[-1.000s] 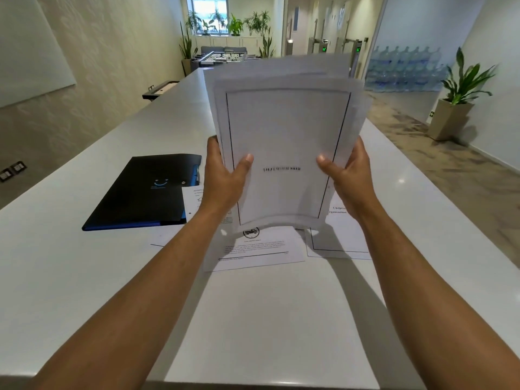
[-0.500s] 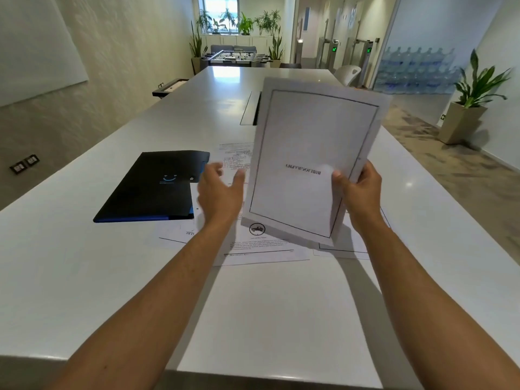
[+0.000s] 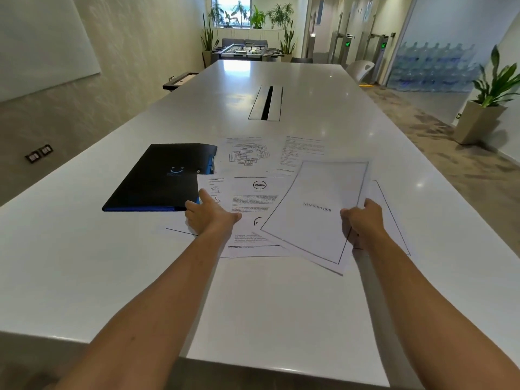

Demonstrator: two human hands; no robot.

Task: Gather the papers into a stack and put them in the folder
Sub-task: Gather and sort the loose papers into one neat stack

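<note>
The white bench (image 3: 281, 305) carries everything and runs lengthwise away from the viewer. All places below are given relative to the black folder (image 3: 166, 178), which lies closed and flat on the bench, its long axis angled away and slightly to the right.

Loose papers are spread to the right of the folder. A sheet with a diagram (image 3: 247, 156) sits just beyond the folder's far right corner, and a text sheet (image 3: 301, 153) lies further right again. A sheet with a round logo (image 3: 253, 209) lies just right of the folder's near right corner. It overlaps a bordered sheet (image 3: 180, 231) that shows in front of the folder. The farthest to the right is another bordered sheet (image 3: 388, 218), mostly covered.

The gathered stack (image 3: 315, 212) is well to the right of the folder, lying over the loose sheets and tilted, its long axis pointing away and to the right. The right hand (image 3: 361, 220) grips the stack's right edge, fingers curled around it.

The left hand (image 3: 209, 213) lies at the folder's near right corner, fingers extended and holding nothing. It appears to rest on the papers there, though contact with the folder cannot be confirmed.

Judged from this layout, the left hand is much the nearer to both the folder and the uncollected sheets beside it. The stack must travel leftward to reach the folder, which is not yet opened.
</note>
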